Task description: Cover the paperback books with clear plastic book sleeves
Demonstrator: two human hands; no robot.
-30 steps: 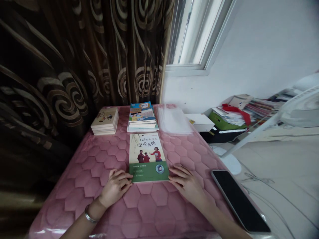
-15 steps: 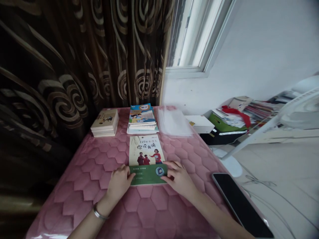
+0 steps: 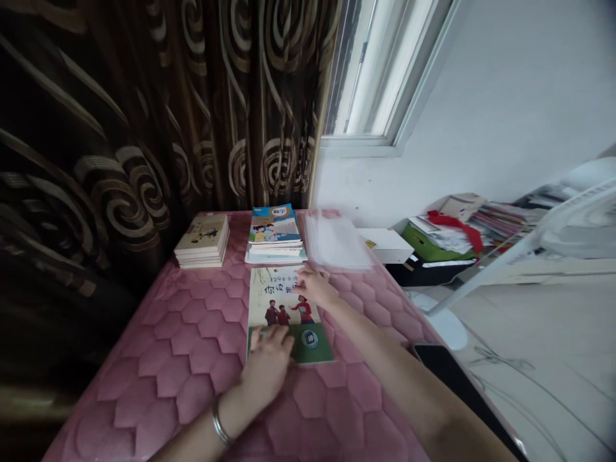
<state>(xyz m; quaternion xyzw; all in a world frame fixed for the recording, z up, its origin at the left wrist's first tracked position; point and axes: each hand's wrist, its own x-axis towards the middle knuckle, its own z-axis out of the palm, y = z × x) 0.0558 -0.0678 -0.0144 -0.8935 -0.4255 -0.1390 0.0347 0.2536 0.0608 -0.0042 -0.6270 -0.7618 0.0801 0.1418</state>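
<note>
A book with a white and green cover (image 3: 269, 308) lies flat on the pink padded table cover (image 3: 192, 359). My left hand (image 3: 269, 359), with a silver bangle at its wrist, rests over the book's lower left part, fingers bent and somewhat apart on the green band. My right hand (image 3: 314, 287) is at the book's upper right edge, its fingers over the title; whether they grip the edge is hard to tell. Behind the book stands a stack of books with a blue cover on top (image 3: 274, 228). A stack of beige books (image 3: 203, 237) sits at the back left.
Clear plastic sheets (image 3: 339, 244) and a white box (image 3: 385, 244) are at the back right. A dark phone-like device (image 3: 462, 398) lies along the right edge, partly behind my right arm. A white fan (image 3: 447, 324) stands on the floor, with cables near it. Dark curtains hang at left.
My right hand has moved from the book's lower right edge up to its upper right. My left hand has shifted right, from the left edge onto the green band.
</note>
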